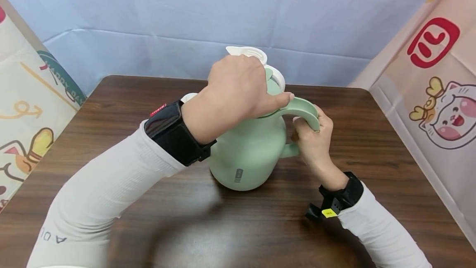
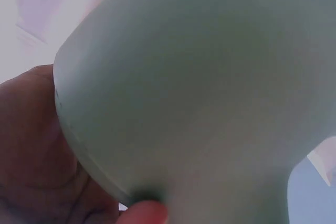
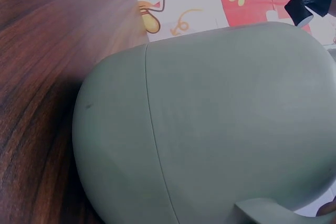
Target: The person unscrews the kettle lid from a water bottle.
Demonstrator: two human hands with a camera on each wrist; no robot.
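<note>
A pale green thermos jug (image 1: 241, 156) stands upright on the brown table, its body filling much of both wrist views. My left hand (image 1: 238, 90) grips the jug's lid from above. Its thumb points toward the handle, and the other fingers are mostly hidden behind the hand. With curled fingers, my right hand (image 1: 314, 144) holds the jug's curved handle (image 1: 303, 108) on the right side. In the left wrist view a reddish fingertip (image 2: 142, 213) shows against the green surface.
White rounded parts (image 1: 256, 53) show just behind the jug's top; what they belong to is hidden. Another bit of white (image 1: 189, 97) peeks out beside the left wrist. The wood-grain table (image 1: 372, 156) ends at a pale blue cloth (image 1: 148, 11), with printed cartoon sheets (image 1: 446, 115) at both sides.
</note>
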